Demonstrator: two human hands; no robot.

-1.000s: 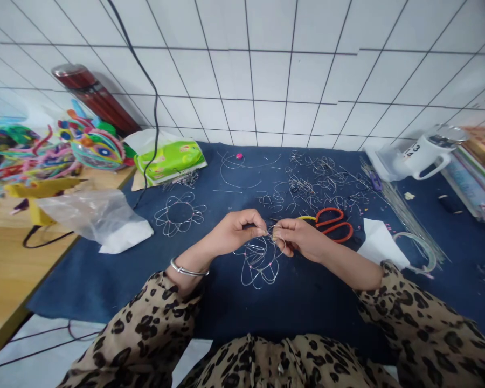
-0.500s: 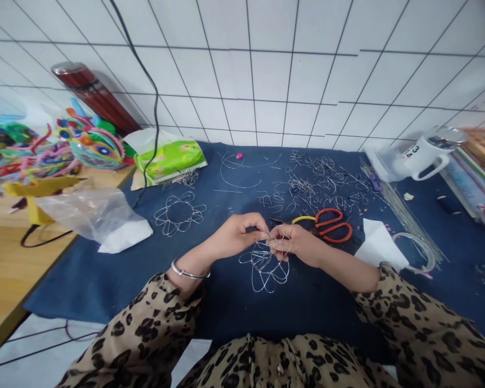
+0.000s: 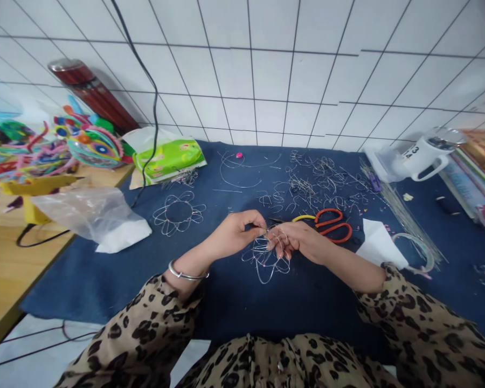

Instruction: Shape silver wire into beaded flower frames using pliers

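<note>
A flower-shaped wire frame (image 3: 267, 267) with looped petals and small pink beads hangs at my fingers, over the dark blue cloth. My left hand (image 3: 242, 231) pinches the wire at the frame's upper edge between thumb and forefinger. From the other side my right hand (image 3: 293, 240) has its fingers curled around part of the frame, palm turned somewhat up. Exactly where its fingertips meet the wire is hard to make out. Just behind my right hand lie pliers or cutters with orange handles (image 3: 335, 226). To the left, a second wire flower (image 3: 178, 214) lies flat on the cloth.
Loose wire scraps (image 3: 315, 178) spread over the back right. A bundle of straight wires (image 3: 412, 221), a clear coil (image 3: 424, 256) and a white mug (image 3: 434, 153) are on the right. A green tissue pack (image 3: 170, 159) and a plastic bag (image 3: 92, 213) stand left.
My right hand has rolled so its palm and fingers show more, its fingers loosened a little. The wire flower has tilted and risen slightly. My left hand keeps its pinch.
</note>
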